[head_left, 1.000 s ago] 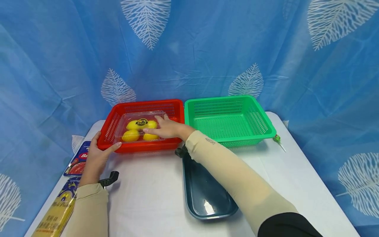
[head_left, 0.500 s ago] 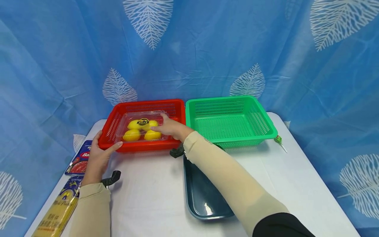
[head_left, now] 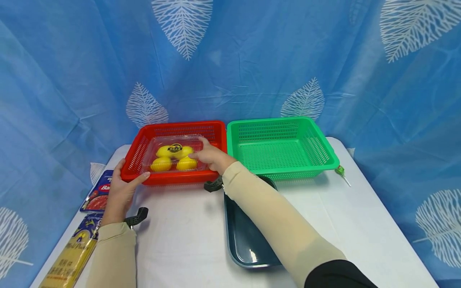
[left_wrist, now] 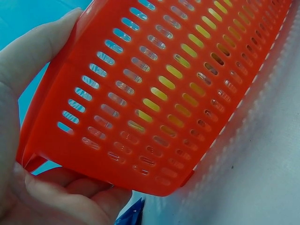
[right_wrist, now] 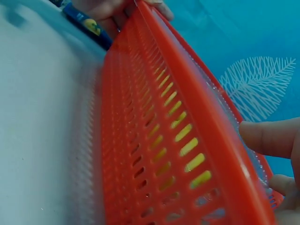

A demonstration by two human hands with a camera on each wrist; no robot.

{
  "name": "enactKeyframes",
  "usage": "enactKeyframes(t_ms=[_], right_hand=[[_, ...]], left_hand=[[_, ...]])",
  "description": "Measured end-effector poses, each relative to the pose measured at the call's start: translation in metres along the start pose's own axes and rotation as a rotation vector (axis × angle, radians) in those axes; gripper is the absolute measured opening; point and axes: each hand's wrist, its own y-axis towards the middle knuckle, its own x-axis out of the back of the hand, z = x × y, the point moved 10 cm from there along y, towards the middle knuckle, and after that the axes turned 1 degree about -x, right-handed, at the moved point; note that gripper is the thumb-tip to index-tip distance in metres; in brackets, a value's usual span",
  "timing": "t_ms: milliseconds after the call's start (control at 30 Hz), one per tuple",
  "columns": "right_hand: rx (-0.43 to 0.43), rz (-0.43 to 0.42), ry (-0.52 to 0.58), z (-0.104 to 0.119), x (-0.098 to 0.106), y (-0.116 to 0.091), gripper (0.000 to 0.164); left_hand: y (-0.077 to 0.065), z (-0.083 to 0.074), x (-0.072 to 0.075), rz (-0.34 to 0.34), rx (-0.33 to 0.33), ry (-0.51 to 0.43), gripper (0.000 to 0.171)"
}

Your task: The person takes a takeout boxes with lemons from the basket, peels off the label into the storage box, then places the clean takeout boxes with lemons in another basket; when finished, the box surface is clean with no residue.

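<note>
A clear plastic box of yellow fruit that look like lemons (head_left: 174, 150) lies inside the red basket (head_left: 187, 176) in the head view. My left hand (head_left: 120, 190) grips the basket's near left corner. Its thumb (left_wrist: 51, 35) lies over the rim and its fingers curl against the outer side in the left wrist view. My right hand (head_left: 212, 156) rests at the box's right end, fingers fairly straight. In the right wrist view, that hand's thumb (right_wrist: 269, 137) reaches the box's edge just above the rim; its other fingers are partly hidden.
A green basket (head_left: 282, 174) stands right of the red one. A dark blue tray (head_left: 248, 240) lies partly under my right forearm. Two packets, one red-and-blue (head_left: 97, 196) and one yellow pasta pack (head_left: 68, 256), line the left edge. A lollipop (head_left: 340, 171) lies at the right.
My right hand has slid right across the box's lid to its right end. The left hand keeps its hold on the basket corner. The whole view has shifted slightly.
</note>
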Motion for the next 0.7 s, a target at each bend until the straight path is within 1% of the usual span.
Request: enactKeyframes(t_ms=[233, 400, 567, 700], right_hand=[[-0.003, 0.037, 0.111, -0.0012, -0.0045, 0.0035, 0.08], [-0.021, 0.034, 0.12, -0.0014, -0.0047, 0.003, 0.079], [-0.024, 0.02, 0.101, -0.0018, -0.0037, 0.002, 0.08], [-0.011, 0.009, 0.146, -0.0011, -0.0035, 0.0022, 0.078]], left_hand=[[-0.0001, 0.0002, -0.0003, -0.001, 0.006, -0.008, 0.106], [0.0007, -0.0015, 0.0, 0.0, -0.003, -0.014, 0.108], [0.0008, -0.0027, -0.0004, -0.002, -0.017, -0.048, 0.108], [0.0005, -0.0028, -0.0001, -0.002, -0.021, -0.053, 0.108]])
